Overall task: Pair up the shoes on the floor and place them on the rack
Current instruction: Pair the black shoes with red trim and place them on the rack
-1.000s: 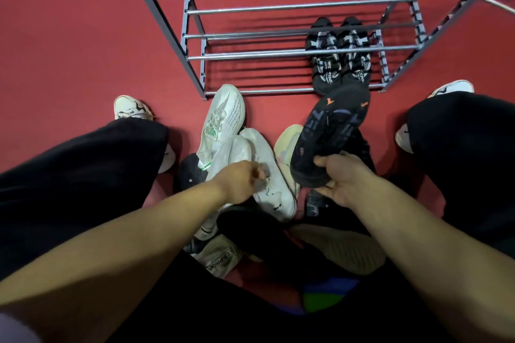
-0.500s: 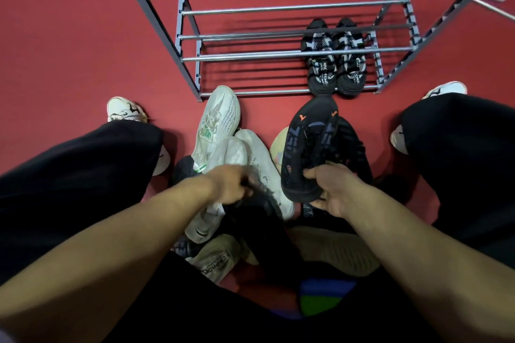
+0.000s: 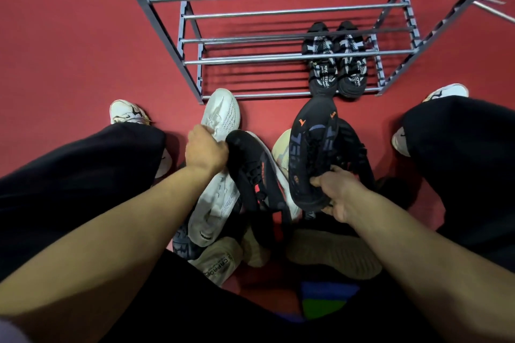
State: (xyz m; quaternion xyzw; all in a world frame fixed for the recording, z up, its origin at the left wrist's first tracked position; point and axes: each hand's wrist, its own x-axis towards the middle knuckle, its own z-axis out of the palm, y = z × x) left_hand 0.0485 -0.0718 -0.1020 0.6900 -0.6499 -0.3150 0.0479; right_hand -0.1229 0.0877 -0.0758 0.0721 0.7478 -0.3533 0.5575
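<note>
Nearest the camera, the person's dark clothing hides the floor at the bottom edge, and a blue and green patch there cannot be identified. Just beyond, a heap of shoes overlaps on the red floor: a beige shoe with printed lettering, a tan ribbed sole and a white sneaker, each partly covered. The left hand is clenched on a black shoe with red trim, its fingers hidden behind it. The right hand grips the heel of a dark sneaker with orange marks, held toe-forward above another dark shoe, mostly hidden. A second white sneaker lies toward the rack. Farther off, the metal rack holds one pair of black patterned shoes on its lowest tier, right side, crossed by rails. Its upper tiers are cut off.
</note>
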